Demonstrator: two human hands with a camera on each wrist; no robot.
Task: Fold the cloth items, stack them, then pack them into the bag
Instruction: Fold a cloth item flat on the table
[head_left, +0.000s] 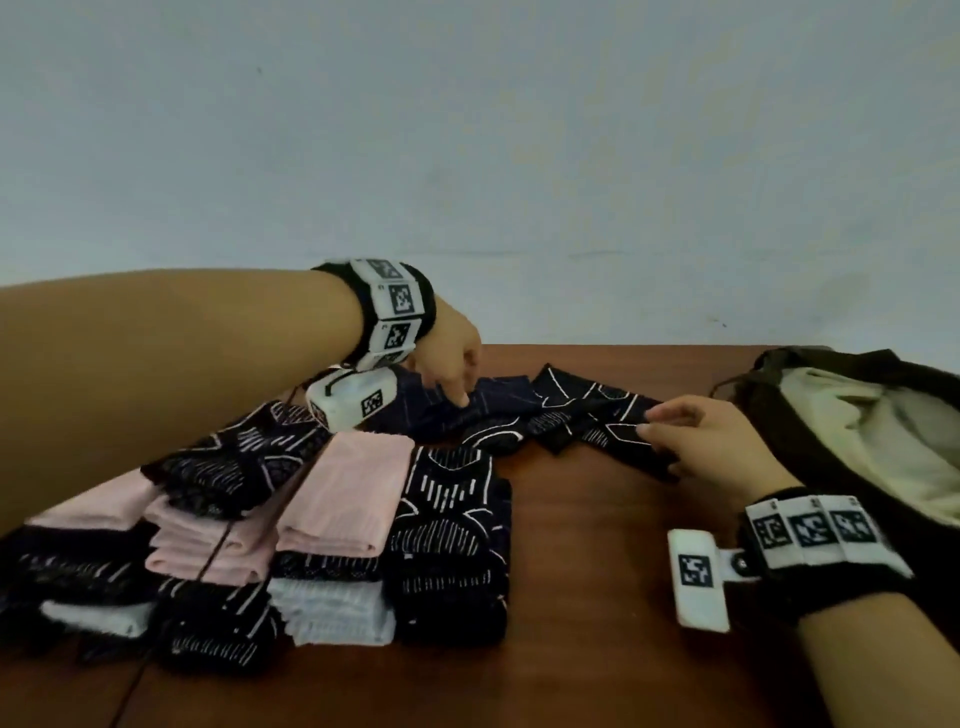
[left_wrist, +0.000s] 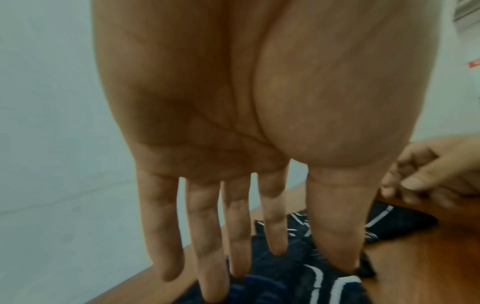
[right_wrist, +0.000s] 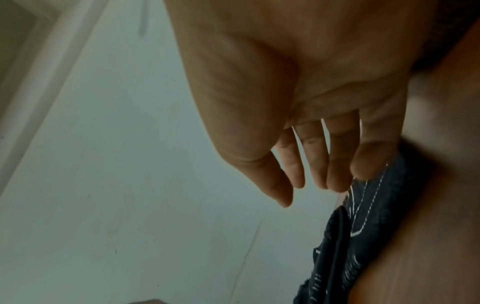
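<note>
A dark navy cloth (head_left: 571, 410) with white line patterns lies unfolded and rumpled across the back of the brown table (head_left: 597, 571). My left hand (head_left: 457, 395) points straight fingers down onto its left part. In the left wrist view the left hand (left_wrist: 285, 267) is spread, and its thumb tip (left_wrist: 345, 267) presses the cloth (left_wrist: 272, 273). My right hand (head_left: 649, 421) reaches the cloth's right end. In the right wrist view the right hand (right_wrist: 306, 191) has loosely extended fingers with nothing between thumb and forefinger. Only its little finger (right_wrist: 369, 164) touches the cloth (right_wrist: 376, 205).
Stacks of folded cloths fill the front left: pink ones (head_left: 348, 493), dark patterned ones (head_left: 452, 545) and a white one (head_left: 332, 608). A dark bag (head_left: 779, 441) with a pale lining stands open at the right, close behind my right wrist. A pale wall rises behind the table.
</note>
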